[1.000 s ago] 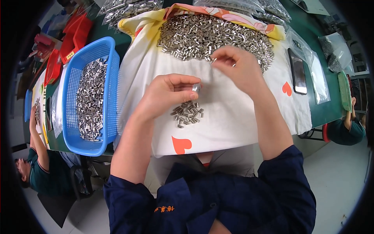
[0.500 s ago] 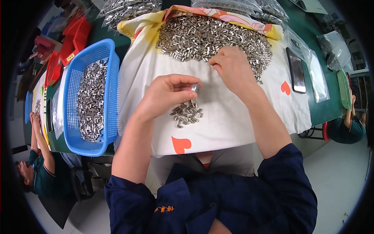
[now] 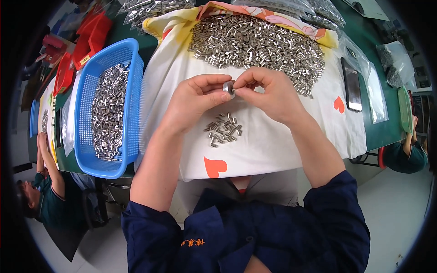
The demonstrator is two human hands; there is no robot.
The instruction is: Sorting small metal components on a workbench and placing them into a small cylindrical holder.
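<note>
- Both hands, left hand [image 3: 193,98] and right hand [image 3: 268,93], pinch 1 small metal piece [image 3: 228,87] between fingertips above the white cloth [image 3: 273,145]; its axis is unclear.
- Small pile [image 3: 223,129] below; big heap [image 3: 259,45] just behind; bare cloth nearer the body.

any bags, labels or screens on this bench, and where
Phone: flat on the cloth, right of the hands, dark rectangular screen, unlit.
Clear bags: top edge, behind the cloth, holding small metal parts.
Flat clear bag: right of the phone, looks empty.
Yellow label: small tag on a red tray, far left.
</note>
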